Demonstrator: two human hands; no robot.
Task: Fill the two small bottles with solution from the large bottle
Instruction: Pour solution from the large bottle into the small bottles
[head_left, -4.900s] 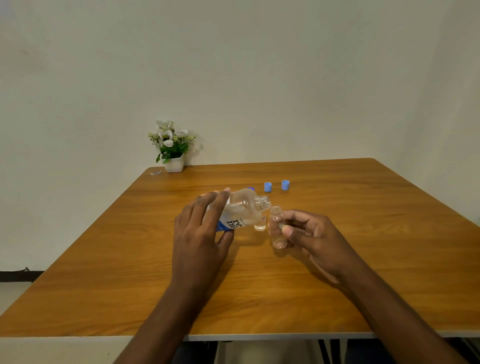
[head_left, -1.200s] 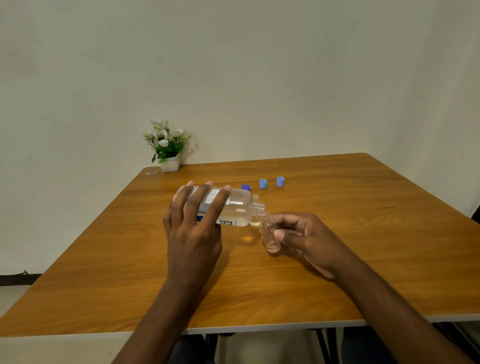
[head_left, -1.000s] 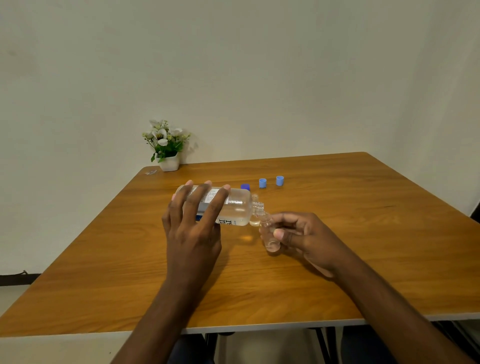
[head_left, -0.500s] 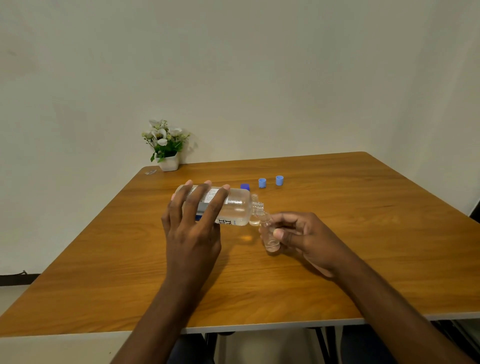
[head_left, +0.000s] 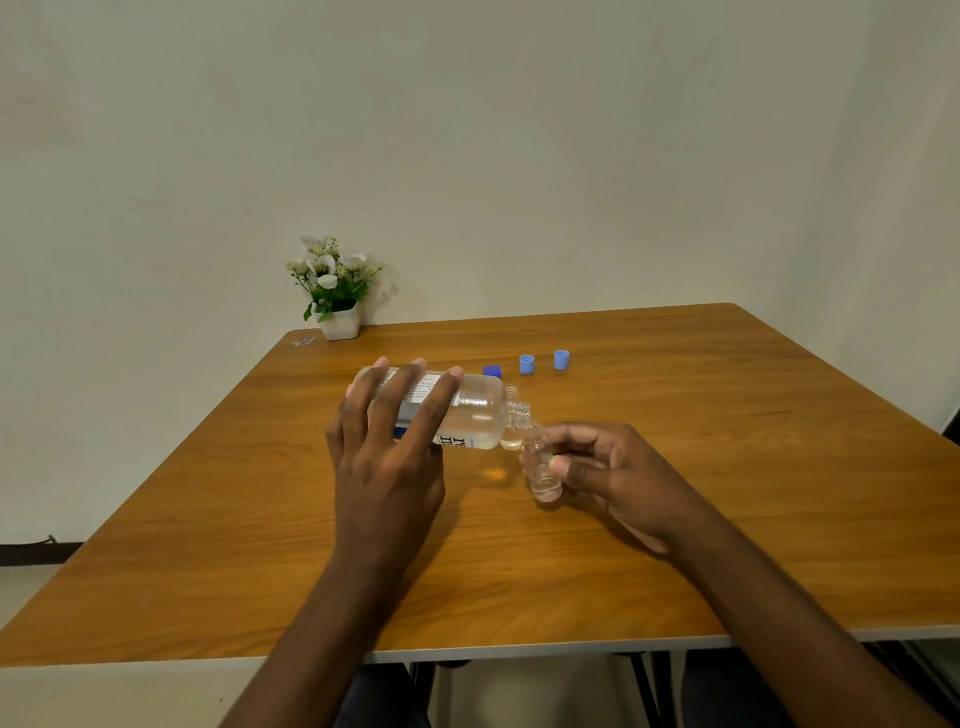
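My left hand (head_left: 387, 457) grips the large clear bottle (head_left: 478, 415), which lies nearly level above the wooden table (head_left: 727, 467) with its open neck pointing right. The neck meets the mouth of a small clear bottle (head_left: 540, 475), tilted and pinched between the thumb and fingers of my right hand (head_left: 618, 478). A little liquid sits at that small bottle's bottom. A second small bottle (head_left: 511, 439) stands on the table just behind the large bottle's neck, with some liquid in it.
One dark blue cap (head_left: 492, 371) and two light blue caps (head_left: 527, 364) (head_left: 561, 359) lie behind the bottles. A small white pot of flowers (head_left: 335, 291) stands at the table's far left corner, by the wall.
Since the earliest frame my left hand has tipped the large bottle from slanted to nearly level, neck at the small bottle's mouth. Over the last second the hands hardly moved.
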